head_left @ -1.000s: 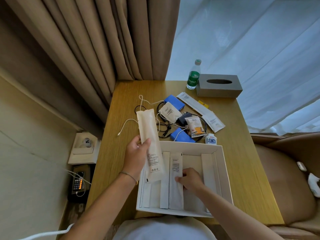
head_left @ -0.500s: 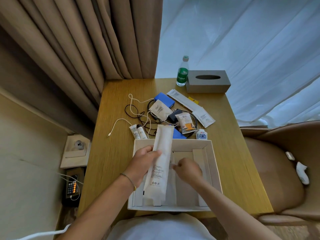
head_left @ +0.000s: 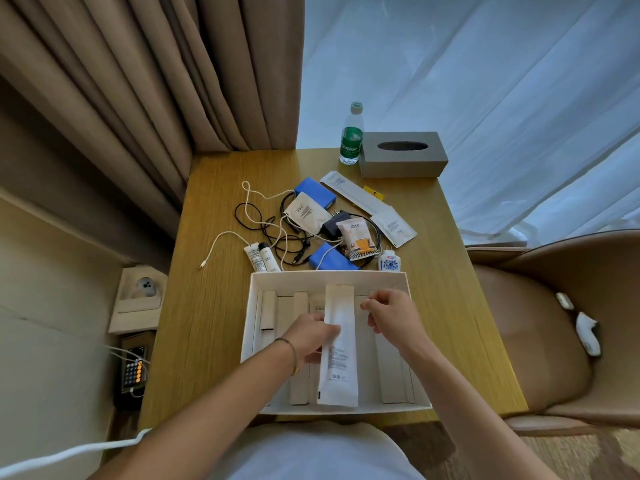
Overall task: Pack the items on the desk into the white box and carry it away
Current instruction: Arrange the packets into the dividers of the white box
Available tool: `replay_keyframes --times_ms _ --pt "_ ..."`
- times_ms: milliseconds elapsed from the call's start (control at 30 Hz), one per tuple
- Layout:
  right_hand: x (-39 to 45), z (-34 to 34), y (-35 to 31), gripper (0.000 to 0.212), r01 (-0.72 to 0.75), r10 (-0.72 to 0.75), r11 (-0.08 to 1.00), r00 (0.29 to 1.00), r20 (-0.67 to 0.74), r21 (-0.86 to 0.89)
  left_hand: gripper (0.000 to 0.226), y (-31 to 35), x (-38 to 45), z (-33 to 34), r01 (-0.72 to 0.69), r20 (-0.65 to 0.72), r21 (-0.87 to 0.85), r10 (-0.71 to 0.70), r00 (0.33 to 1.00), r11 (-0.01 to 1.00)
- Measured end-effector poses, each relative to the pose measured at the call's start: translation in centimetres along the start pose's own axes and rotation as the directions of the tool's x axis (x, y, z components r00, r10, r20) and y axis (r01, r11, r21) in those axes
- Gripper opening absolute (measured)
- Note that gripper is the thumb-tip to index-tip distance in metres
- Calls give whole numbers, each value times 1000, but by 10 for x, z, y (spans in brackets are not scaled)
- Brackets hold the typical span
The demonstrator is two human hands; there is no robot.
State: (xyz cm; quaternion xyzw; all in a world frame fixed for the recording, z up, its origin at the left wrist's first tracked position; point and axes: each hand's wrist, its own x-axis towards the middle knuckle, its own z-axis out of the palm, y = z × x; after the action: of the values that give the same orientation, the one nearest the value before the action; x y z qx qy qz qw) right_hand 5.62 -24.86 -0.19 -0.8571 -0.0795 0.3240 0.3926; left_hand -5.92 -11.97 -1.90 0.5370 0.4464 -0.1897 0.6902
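Beige curtains and a sheer white drape back the wooden table (head_left: 214,306), on which we keep the white box (head_left: 325,277) at the near edge. Inside the box, upright cardboard dividers (head_left: 267,311) form lengthwise slots, and a long white sachet (head_left: 339,344) lies along the centre, reaching from the far wall to the near wall. Our left hand (head_left: 310,336) pinches the sachet at its left edge; our right hand (head_left: 389,318) hovers over the box with fingers loosely curled, holding nothing. Beyond the box, loose items lie on the table: two small tubes (head_left: 261,258), tangled cables (head_left: 266,223), two blue packs (head_left: 317,192), a snack packet (head_left: 358,239) and a small white bottle (head_left: 389,262). A water bottle (head_left: 351,136) and a grey tissue box (head_left: 401,154) stand at the far edge.
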Motion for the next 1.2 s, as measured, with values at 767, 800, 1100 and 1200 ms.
replay_keyframes --times_ms 767,800,1100,1200 --pt "-17 -5 8 14 9 -14 996 999 48 87 38 -23 66 26 50 -164 922 271 949 384" --pt "-16 -6 6 14 14 -18 996 999 47 92 38 -22 65 26 46 -152 935 278 948 351" --pt "12 -36 -26 13 158 -155 976 987 -30 148 24 6 12 25 -195 -68 880 521 851 432" --pt "29 -47 -39 17 202 -195 966 979 -55 164 8 27 -9 22 -400 -69 761 676 734 511"
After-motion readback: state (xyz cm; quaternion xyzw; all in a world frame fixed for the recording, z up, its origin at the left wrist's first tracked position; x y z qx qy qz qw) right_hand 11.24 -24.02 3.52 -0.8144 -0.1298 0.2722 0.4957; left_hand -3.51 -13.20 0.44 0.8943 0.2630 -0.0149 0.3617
